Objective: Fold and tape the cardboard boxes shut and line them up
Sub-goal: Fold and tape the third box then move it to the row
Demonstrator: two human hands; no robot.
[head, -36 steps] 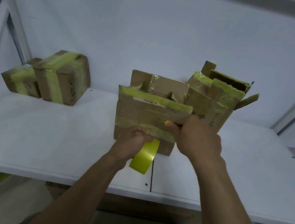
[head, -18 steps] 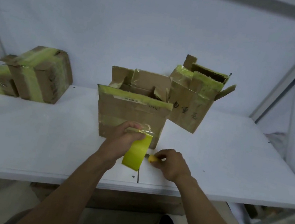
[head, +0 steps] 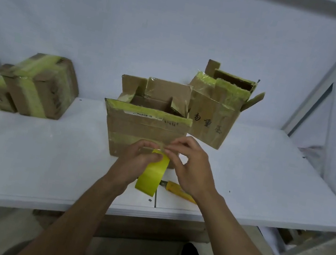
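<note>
Cardboard box [head: 147, 128] stands open-topped at the table's [head: 24, 159] middle, flaps up. My left hand [head: 134, 162] grips the yellow tape roll [head: 152, 176] just before its near face; my right hand [head: 193, 167] pinches the roll's top edge. Two taped boxes [head: 31, 86] sit toward the back left corner.

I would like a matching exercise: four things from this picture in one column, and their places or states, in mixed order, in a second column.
Things:
1. yellow tape roll
2. yellow utility knife
3. front open box
4. two taped boxes

Places or states:
a. closed, at the far left of the table
b. lying on the table beside the right hand
c. held by the left hand
d. mid-table, flaps standing up

Pairs: 1-c, 2-b, 3-d, 4-a
</note>
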